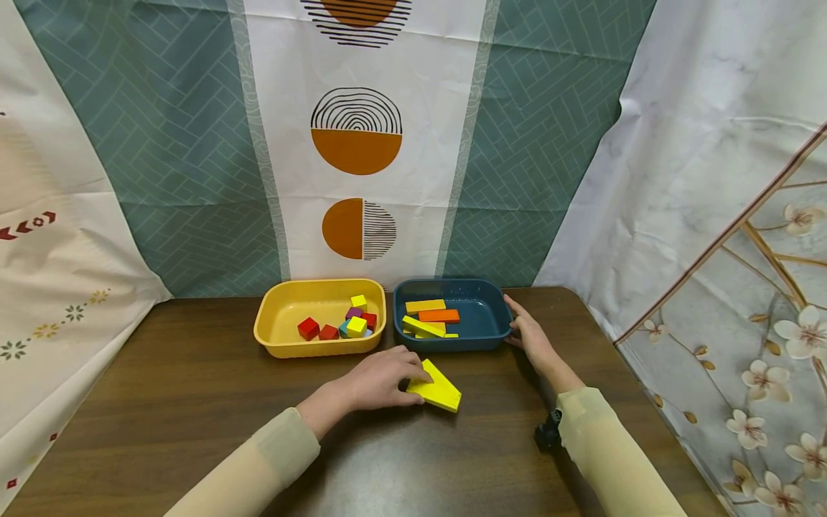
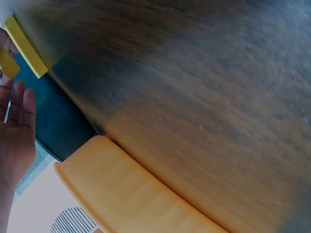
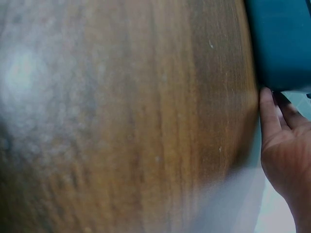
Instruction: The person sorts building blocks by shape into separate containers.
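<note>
My left hand (image 1: 384, 377) is over the table in front of the two trays, holding a flat yellow block (image 1: 439, 393) between thumb and fingers. Two yellow bars seem to meet there in a V shape; the hand hides part of them. In the left wrist view the left hand (image 2: 17, 126) shows at the left edge, with yellow pieces (image 2: 26, 46) beside it. At the right end of the dark blue tray (image 1: 472, 345), my right hand (image 1: 533, 337) touches the outer wall with extended fingers. The right wrist view shows its fingertips against the tray's corner (image 3: 286, 53).
Inside the blue tray lie several yellow bars (image 1: 423, 327) and an orange bar (image 1: 439, 316). A yellow tray (image 1: 284, 348) stands to its left, holding several small cubes (image 1: 309, 329) in red, yellow, purple and blue. Behind both trays hangs a patterned curtain (image 1: 362, 72).
</note>
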The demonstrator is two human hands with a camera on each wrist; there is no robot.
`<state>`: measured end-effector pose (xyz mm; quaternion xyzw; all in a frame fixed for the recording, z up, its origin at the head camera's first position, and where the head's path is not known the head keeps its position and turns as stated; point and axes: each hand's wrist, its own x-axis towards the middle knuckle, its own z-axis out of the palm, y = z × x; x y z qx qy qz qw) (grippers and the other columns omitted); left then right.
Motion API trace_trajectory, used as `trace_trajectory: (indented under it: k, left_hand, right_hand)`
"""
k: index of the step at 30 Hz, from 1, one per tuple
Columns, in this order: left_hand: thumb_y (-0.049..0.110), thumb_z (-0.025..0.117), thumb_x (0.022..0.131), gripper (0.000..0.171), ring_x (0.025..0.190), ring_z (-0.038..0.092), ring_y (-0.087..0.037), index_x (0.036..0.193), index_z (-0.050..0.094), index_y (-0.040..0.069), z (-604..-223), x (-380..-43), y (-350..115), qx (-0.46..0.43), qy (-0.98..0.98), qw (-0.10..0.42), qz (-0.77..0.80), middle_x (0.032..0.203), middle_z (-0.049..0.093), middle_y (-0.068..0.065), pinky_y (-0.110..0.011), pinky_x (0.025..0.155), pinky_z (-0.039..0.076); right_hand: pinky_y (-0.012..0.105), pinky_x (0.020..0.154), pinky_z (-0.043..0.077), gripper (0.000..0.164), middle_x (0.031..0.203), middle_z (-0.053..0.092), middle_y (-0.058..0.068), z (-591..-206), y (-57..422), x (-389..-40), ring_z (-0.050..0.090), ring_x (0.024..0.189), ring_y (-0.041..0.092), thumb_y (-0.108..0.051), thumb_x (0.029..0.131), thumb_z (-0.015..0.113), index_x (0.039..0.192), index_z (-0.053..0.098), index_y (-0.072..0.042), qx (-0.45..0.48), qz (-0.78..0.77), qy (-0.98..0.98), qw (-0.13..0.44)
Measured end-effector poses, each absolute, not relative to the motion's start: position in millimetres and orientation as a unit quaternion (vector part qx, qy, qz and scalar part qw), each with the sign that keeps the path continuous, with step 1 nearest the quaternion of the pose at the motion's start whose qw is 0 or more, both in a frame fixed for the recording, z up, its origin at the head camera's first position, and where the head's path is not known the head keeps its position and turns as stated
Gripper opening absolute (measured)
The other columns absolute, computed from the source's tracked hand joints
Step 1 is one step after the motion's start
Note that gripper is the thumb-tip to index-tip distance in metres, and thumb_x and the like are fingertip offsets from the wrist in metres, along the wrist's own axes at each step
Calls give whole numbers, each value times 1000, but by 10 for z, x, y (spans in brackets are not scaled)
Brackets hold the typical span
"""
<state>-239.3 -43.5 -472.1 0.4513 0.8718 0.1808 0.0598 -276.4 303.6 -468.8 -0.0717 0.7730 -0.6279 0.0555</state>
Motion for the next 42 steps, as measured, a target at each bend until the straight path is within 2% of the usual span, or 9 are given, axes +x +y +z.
trace_trajectory:
  k: [7,15,25,29,34,42]
  left_hand:
    - [46,74,92,41,102,52,-9,128,74,26,-4670,-2384,-433,449,872,30,194,114,66,11,-23,85,49]
    - [47,75,92,40,103,52,-10,125,75,25,-4630,-2403,-433,446,870,5,211,113,65,11,-24,85,50]
    - [42,76,91,39,107,52,-11,127,74,26,-4546,-2416,-432,423,874,-24,237,116,67,9,-29,90,51]
    - [41,76,92,40,108,52,-11,129,73,27,-4523,-2420,-432,412,877,-30,246,118,67,9,-30,90,50]
    - [41,76,92,39,106,51,-12,128,73,27,-4493,-2420,-432,397,883,-45,247,116,66,9,-30,88,50]
    - [40,79,89,40,103,52,-13,127,74,26,-4506,-2430,-420,378,889,-75,247,114,67,7,-30,83,50]
  right_hand:
    - [68,111,31,65,170,8,15,-4698,3042,-2775,21,147,46,-2,100,30,164,19,-6,-75,-628,773,55]
    - [65,111,35,65,171,10,6,-4992,3153,-2940,23,148,40,-9,101,30,165,22,-18,-77,-607,790,33]
    - [63,110,37,66,170,12,6,-4998,3154,-2945,27,146,38,-10,101,31,165,23,-21,-75,-608,790,32]
    - [65,111,34,65,171,10,7,-4970,3142,-2927,25,147,40,-8,102,30,165,22,-19,-73,-616,783,39]
    - [68,111,31,66,171,7,13,-4821,3092,-2844,21,147,45,-4,100,29,165,19,-10,-76,-628,773,49]
    - [68,110,32,65,170,9,16,-4693,3039,-2766,26,143,46,-2,100,30,164,19,-6,-75,-628,773,53]
